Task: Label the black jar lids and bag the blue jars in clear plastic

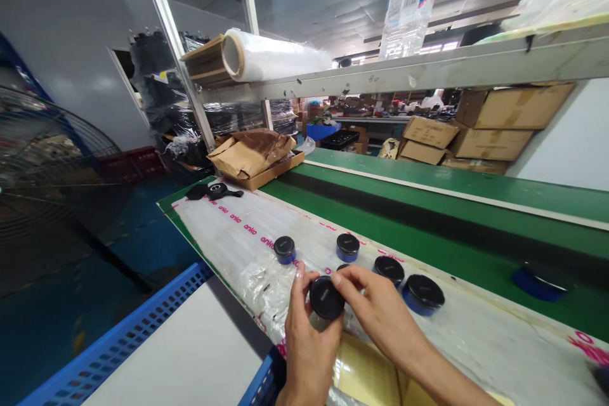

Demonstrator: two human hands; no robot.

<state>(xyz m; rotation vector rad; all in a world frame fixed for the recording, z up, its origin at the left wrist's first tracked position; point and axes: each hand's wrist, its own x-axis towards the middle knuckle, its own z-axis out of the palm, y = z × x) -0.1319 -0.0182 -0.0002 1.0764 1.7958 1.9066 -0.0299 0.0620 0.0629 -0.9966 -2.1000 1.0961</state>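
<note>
a long green table (409,181) was the biggest thing, and a white plastic sheet (228,238) with pink letters lay on it. a blue basket (128,331) sat low beside the table. the left hand (311,349) had its thumb and fingers wrapped around a round black-topped pot (327,297), held up over the sheet. the right hand (375,301) had bent fingers at the pot's right edge; i couldn't tell if they were squeezing it. more little pots (423,295), with black tops and blue sides, stood behind.
</note>
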